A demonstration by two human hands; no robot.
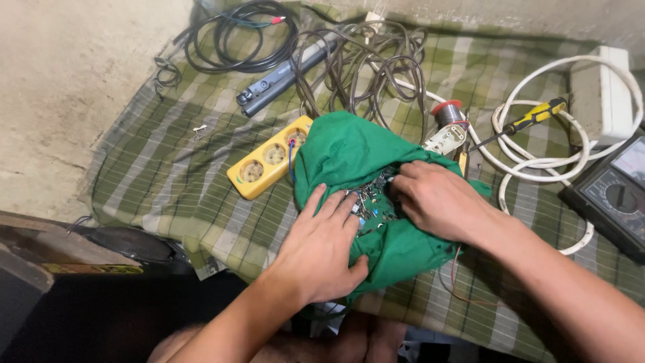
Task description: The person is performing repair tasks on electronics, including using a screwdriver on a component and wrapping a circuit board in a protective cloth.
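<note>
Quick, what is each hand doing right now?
Left hand: open, flat on the green cloth.
Right hand: fingers curled into small electronic parts; grip cannot be told.

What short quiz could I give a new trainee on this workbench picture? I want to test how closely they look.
1. True or false: both hands rest on the green cloth.
2. Which thing lies right beside the cloth, on its left side in the picture? A) yellow power strip B) yellow-handled screwdriver C) meter
3. What lies in the cloth between the hands?

Key
1. True: the left hand lies flat with fingers spread, and the right hand's fingers are curled at the small parts.
2. A.
3. A heap of small electronic parts; their kinds are too small to tell.
</note>
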